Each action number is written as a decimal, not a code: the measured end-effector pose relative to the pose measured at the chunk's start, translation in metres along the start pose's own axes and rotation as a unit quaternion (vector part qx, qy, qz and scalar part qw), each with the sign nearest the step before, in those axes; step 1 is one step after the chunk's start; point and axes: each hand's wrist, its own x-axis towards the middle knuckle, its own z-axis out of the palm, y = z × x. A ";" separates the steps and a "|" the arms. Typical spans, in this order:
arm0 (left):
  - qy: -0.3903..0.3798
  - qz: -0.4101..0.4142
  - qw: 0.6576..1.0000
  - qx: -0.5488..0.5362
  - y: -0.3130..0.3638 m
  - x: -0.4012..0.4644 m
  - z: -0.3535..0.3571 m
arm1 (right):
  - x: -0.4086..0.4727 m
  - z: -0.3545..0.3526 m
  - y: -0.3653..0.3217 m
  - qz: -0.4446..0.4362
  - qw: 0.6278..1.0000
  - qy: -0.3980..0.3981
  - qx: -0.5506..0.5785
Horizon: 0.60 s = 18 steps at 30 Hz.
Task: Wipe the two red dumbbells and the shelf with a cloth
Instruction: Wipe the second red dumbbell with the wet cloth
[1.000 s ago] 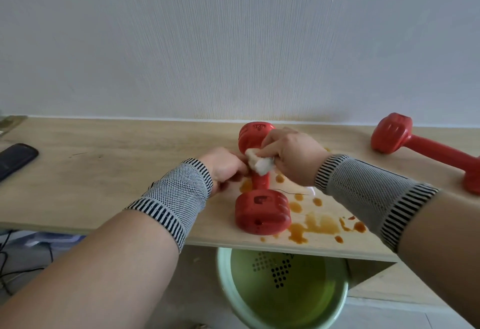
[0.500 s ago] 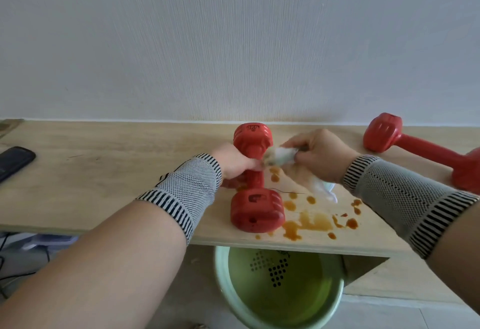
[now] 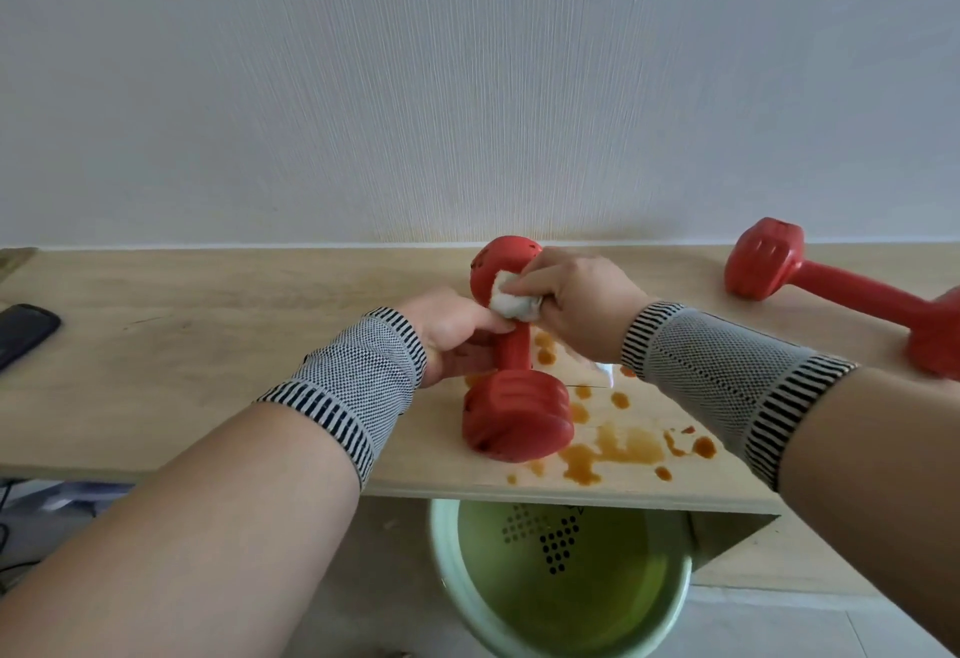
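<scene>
Two red dumbbells lie on the pale wood-grain shelf (image 3: 208, 345): near dumbbell (image 3: 511, 387), its handle gripped by left hand (image 3: 457, 330); right hand (image 3: 582, 304) fingers pinching crumpled white cloth (image 3: 511, 301) against its ribbed far head; second dumbbell (image 3: 831, 288) lies well right. Brown stains (image 3: 623, 444) spot the shelf.

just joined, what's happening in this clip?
A person is cleaning a red dumbbell lying on a wooden shelf. The left hand holds its handle, while the right hand presses a wadded white cloth against the far head. Brown spill spots lie unwiped on the shelf beside the near head. The second red dumbbell lies untouched to the right. A green bin sits below the shelf edge.
</scene>
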 end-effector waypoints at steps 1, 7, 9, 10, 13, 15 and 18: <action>-0.005 -0.005 1.000 -0.008 0.001 -0.001 -0.001 | -0.001 0.002 -0.002 -0.007 1.000 -0.009 0.010; -0.003 -0.044 0.997 -0.059 0.003 -0.001 -0.008 | -0.018 -0.006 -0.014 -0.046 0.992 -0.102 0.051; -0.003 -0.047 0.997 -0.063 0.003 -0.002 -0.009 | -0.020 -0.010 -0.017 -0.060 0.988 -0.137 0.035; -0.005 -0.046 0.997 -0.065 0.004 -0.003 -0.008 | -0.018 -0.011 -0.017 -0.060 0.988 -0.140 0.022; -0.008 -0.037 0.997 -0.069 0.005 -0.004 -0.004 | -0.004 -0.011 -0.013 -0.045 0.993 -0.110 -0.016; -0.006 -0.029 0.998 -0.063 0.005 -0.004 -0.001 | 0.009 -0.006 -0.007 -0.030 0.992 -0.086 -0.082; -0.009 -0.025 0.998 -0.063 0.006 -0.006 0.001 | 0.013 0.003 -0.001 -0.018 0.992 -0.059 -0.112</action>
